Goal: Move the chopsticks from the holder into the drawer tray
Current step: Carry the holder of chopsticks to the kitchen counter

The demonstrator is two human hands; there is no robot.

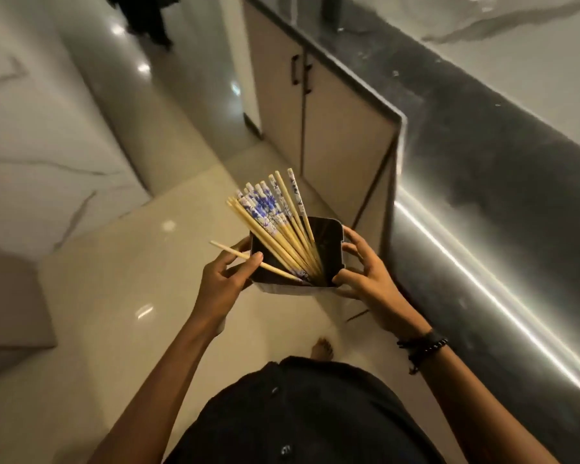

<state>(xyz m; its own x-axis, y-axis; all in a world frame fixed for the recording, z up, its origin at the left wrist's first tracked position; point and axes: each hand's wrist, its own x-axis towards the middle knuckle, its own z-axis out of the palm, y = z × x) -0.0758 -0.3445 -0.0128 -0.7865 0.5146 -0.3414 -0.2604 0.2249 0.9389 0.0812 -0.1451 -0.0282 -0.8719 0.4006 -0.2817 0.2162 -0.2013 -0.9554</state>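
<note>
The holder [329, 249], a black square-mouthed cup, is held in the air in front of the person's black shirt [298, 413], which lies below it in the view. The left hand [225, 279] grips the holder's left wall with its fingers curled round the outside. Its thumb lies across one plain chopstick [235, 252], which slants out over that left rim. The right hand [369, 276] clasps the holder's right side, with its fingertips hooked on the rim and its thumb at the near corner. The chopsticks [272, 216] stand bunched inside the holder, tips down in its near right corner. Their blue-and-white patterned ends fan up and to the left, past the far rim. A beaded bracelet [426, 346] circles the right wrist, below and to the right of the holder. A bare foot [322, 349] shows on the glossy pale floor [131, 279] beneath the holder. A dark countertop [482, 162] runs to the right of the holder, and beige cabinet doors [332, 135] with black handles stand beyond it.
</note>
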